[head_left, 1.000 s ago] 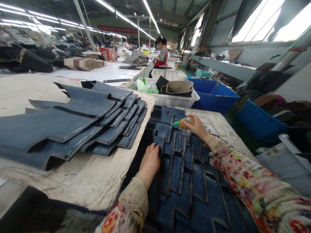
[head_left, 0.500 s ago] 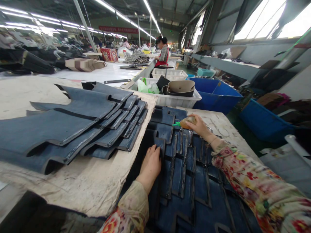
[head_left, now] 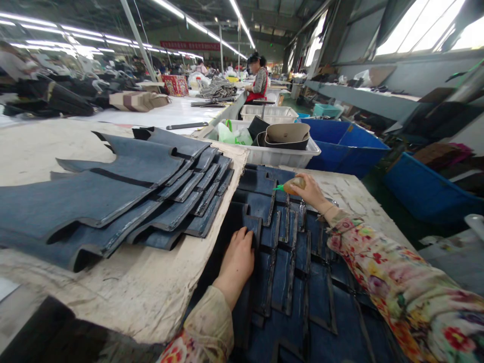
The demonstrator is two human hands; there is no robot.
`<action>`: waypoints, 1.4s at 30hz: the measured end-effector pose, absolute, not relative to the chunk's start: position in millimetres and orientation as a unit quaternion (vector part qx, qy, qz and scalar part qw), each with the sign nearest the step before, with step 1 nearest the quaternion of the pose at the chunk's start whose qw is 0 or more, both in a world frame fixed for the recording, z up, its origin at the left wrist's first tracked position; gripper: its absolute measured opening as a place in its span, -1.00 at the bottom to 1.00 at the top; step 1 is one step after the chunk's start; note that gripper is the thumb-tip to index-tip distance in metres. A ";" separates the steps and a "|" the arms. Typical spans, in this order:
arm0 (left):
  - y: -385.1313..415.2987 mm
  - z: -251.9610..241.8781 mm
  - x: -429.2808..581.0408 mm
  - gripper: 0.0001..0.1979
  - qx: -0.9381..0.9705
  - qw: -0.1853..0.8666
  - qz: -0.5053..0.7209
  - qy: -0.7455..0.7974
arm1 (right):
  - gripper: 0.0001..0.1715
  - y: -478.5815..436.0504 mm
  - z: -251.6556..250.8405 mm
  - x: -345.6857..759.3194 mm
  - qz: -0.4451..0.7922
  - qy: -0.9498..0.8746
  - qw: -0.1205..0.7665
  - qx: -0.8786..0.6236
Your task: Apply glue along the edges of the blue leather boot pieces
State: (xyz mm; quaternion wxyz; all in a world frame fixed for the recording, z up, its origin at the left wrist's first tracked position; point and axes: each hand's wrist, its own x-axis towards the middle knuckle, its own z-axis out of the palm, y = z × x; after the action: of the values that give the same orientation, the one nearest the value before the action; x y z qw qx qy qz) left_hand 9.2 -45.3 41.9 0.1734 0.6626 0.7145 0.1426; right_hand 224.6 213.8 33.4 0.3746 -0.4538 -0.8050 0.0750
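My right hand [head_left: 312, 191] is closed around a squeeze bottle of amber glue [head_left: 294, 185]. The green nozzle [head_left: 279, 188] points left, close to the dark edge strip of a blue panel near the far end of the layered pile. Overlapping blue leather-like panels [head_left: 260, 201] with dark edges lie below both hands, with shiny streaks along several edges. On the nearest left panels my left hand [head_left: 238, 254] rests palm down, its fingers extended and slightly bent. Its thumb is hidden.
More blue panels [head_left: 124, 186] lie fanned out on a worn pale board [head_left: 151, 287] at left. Beyond are a white basket [head_left: 280, 156] holding curved pieces and a blue bin [head_left: 340, 146]. A person in a red apron [head_left: 259, 83] is at the long table farther back.
The view has shifted slightly, moving the scene to the right. The glue nozzle has moved a little farther away along the panel edge. My left hand stays on the panels.
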 end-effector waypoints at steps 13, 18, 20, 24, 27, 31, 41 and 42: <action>-46.0 40.1 9.9 -0.52 0.659 0.176 0.143 0.717 | -0.46 248.3 20.4 222.2 0.069 -0.791 0.393 -0.465; -46.3 42.2 10.4 -0.52 0.657 0.179 0.135 0.720 | -0.46 259.2 18.5 219.6 0.060 -0.783 0.406 -0.468; -46.3 42.5 10.3 -0.52 0.657 0.180 0.135 0.720 | -0.46 261.0 18.5 219.1 0.059 -0.780 0.410 -0.470; -46.2 41.5 9.7 -0.52 0.656 0.182 0.137 0.719 | -0.42 257.1 20.7 222.0 0.078 -0.778 0.401 -0.477; -46.0 40.4 9.5 -0.52 0.658 0.182 0.141 0.717 | -0.43 250.3 23.4 226.0 0.107 -0.776 0.379 -0.493; -45.6 39.8 9.7 -0.52 0.656 0.184 0.143 0.718 | -0.44 247.0 24.5 226.0 0.121 -0.768 0.376 -0.505; -45.6 43.2 10.0 -0.52 0.654 0.189 0.137 0.719 | -0.43 263.0 17.8 214.4 0.100 -0.748 0.402 -0.519; -45.6 43.2 10.0 -0.52 0.654 0.189 0.138 0.719 | -0.43 262.9 18.1 214.3 0.101 -0.748 0.403 -0.518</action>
State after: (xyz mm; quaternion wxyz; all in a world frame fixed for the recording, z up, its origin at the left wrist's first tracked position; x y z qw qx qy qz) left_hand 10.0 -45.6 43.2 0.1887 0.6541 0.7193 0.1384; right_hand 214.3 262.9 18.1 0.4031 -0.5181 -0.7476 0.1012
